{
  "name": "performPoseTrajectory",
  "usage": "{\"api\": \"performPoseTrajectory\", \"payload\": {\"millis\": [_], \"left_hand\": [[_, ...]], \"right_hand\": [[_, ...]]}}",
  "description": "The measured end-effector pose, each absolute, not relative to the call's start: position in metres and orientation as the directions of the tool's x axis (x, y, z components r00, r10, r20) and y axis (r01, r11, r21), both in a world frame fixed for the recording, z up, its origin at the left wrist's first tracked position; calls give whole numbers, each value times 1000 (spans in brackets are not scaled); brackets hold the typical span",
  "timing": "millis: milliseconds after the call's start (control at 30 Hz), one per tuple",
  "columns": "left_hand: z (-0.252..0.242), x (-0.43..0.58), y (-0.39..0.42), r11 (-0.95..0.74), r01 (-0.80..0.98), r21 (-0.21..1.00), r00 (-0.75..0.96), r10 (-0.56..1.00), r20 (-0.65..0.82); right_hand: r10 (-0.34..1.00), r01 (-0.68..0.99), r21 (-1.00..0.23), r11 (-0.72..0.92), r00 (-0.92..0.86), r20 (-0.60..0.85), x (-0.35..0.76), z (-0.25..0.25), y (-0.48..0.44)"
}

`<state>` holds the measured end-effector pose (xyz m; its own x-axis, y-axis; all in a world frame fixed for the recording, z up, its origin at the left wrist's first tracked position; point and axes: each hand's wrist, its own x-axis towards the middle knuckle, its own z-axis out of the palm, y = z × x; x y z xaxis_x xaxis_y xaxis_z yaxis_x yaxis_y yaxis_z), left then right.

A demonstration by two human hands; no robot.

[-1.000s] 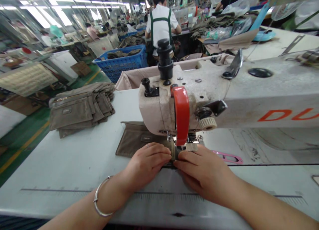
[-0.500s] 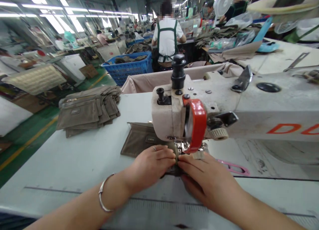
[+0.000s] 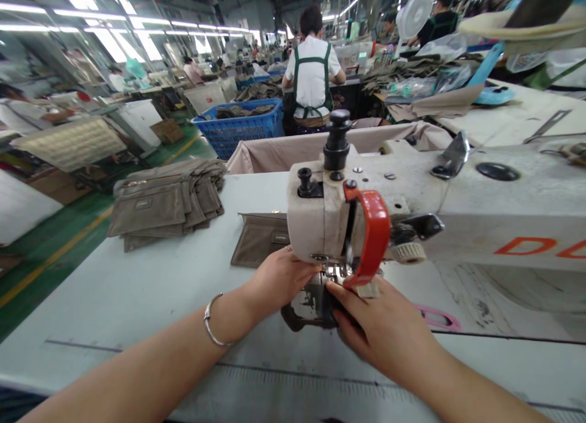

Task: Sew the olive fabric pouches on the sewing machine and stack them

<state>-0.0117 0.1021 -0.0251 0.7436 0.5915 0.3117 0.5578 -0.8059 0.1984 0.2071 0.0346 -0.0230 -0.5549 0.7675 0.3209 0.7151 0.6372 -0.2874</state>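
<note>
A dark olive fabric pouch [image 3: 260, 237] with a small label lies partly under the head of the white sewing machine [image 3: 306, 218]. My left hand [image 3: 279, 279] is closed at the pouch's near right side, its fingertips beside the presser foot [image 3: 336, 270]; the fabric under them is mostly hidden. My right hand [image 3: 379, 319] lies low on the other side of the foot. Its index finger stretches to the foot, over a dark strip at the metal plate [image 3: 306, 304], and I see nothing gripped in it. A red guard [image 3: 375, 237] partly covers that hand.
Stacked olive pouches [image 3: 160, 203] sit on the table's left. A pink thread snipper [image 3: 439, 318] lies right of my right hand. Beyond the table stand a beige fabric-lined bin [image 3: 270, 156], a blue crate [image 3: 242, 130] and a person in a white shirt [image 3: 311, 75].
The pouch has shifted away from me, baring the metal plate between my hands. My left hand has moved forward with it; the right stays near the foot. The view has shifted slightly.
</note>
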Motion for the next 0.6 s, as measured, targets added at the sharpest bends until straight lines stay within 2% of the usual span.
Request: {"api": "performPoseTrajectory", "payload": {"millis": [133,367,433,533,600], "left_hand": [[-33,-14,106,-782,583,221,718,623,310],[-17,-8,99,-772,615,162,719,633,286],[-3,-3,91,-759,639,123,726,648,230],[15,4,77,-774,633,28,771,633,66],[22,7,69,-785,619,16,785,619,-13]], "right_hand": [[772,714,-300,633,-548,324,207,-22,35],[782,725,-298,621,-548,297,206,-21,35],[782,718,-313,622,-551,291,206,-21,35],[767,690,-336,641,-561,311,208,-22,34],[764,681,-348,645,-564,313,210,-22,34]]}}
